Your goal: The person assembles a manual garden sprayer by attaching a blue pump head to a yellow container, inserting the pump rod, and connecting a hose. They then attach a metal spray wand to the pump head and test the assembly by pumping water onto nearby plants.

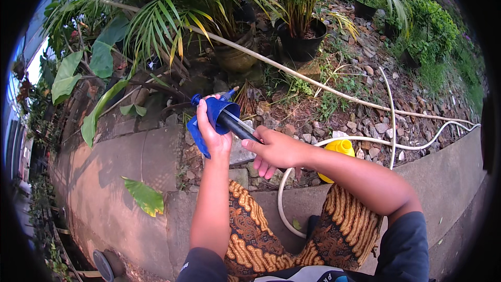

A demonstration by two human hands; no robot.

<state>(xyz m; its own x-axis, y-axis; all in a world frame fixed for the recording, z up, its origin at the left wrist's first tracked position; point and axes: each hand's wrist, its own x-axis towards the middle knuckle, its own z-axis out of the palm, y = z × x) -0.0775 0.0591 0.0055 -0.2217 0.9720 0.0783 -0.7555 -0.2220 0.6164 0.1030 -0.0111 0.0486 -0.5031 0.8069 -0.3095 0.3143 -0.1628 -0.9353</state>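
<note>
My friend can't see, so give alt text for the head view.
A person's left grip holds a blue sprayer head; the right grip is on its black tube. Nearby: a yellow container, pale hose and potted palms.

Partial lettering (pixel 329 277) marks the dark shirt (pixel 403 243) — cut off by the view's edge.

The bottle (pixel 342 147) is right of the sprayer head (pixel 216 106), beside the hose (pixel 365 139).

At the left, free passage is offered over the paving (pixel 115 162); at the right, the way is partly blocked by a yellow container (pixel 340 147) and a pale hose (pixel 365 139).
</note>
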